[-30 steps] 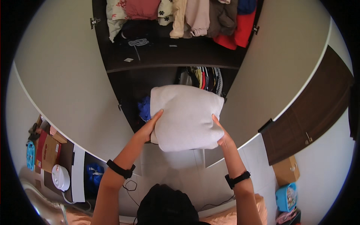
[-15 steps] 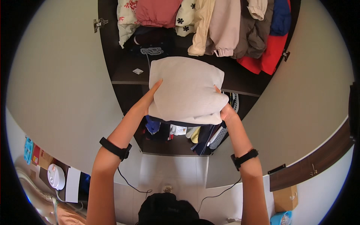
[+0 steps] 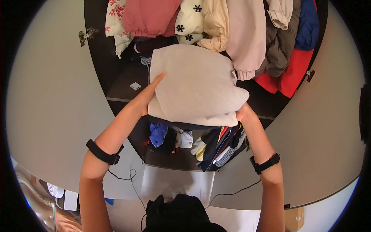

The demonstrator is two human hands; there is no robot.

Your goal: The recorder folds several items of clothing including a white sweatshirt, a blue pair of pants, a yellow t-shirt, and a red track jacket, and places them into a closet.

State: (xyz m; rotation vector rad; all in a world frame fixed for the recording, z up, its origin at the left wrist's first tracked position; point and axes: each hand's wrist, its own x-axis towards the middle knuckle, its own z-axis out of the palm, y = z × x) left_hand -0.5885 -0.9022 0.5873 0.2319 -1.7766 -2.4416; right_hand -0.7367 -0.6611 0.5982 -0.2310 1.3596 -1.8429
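Observation:
Between my two hands is a folded pale beige garment [image 3: 197, 83], with a dark folded cloth [image 3: 181, 124] showing beneath its near edge. My left hand [image 3: 154, 92] grips the left side, thumb on top and the other fingers mostly hidden under it. At the right side my right hand [image 3: 242, 111] holds the near corner, its fingers largely covered by the fabric. The bundle is at the wardrobe shelf [image 3: 121, 87], its far edge close to the hanging sleeves; I cannot tell whether it touches the shelf.
Several jackets hang above, among them a pink one [image 3: 150, 17], a pale pink sleeve [image 3: 246, 38] and a red one [image 3: 293, 73]. A small white card [image 3: 135, 86] lies on the shelf. Clothes [image 3: 216, 149] fill the lower compartment. Wardrobe doors [image 3: 50, 104] stand wide on both sides.
My view has come closer to the wardrobe, and the bundle is now nearer the hanging clothes. More of my right fingers is hidden by the fabric.

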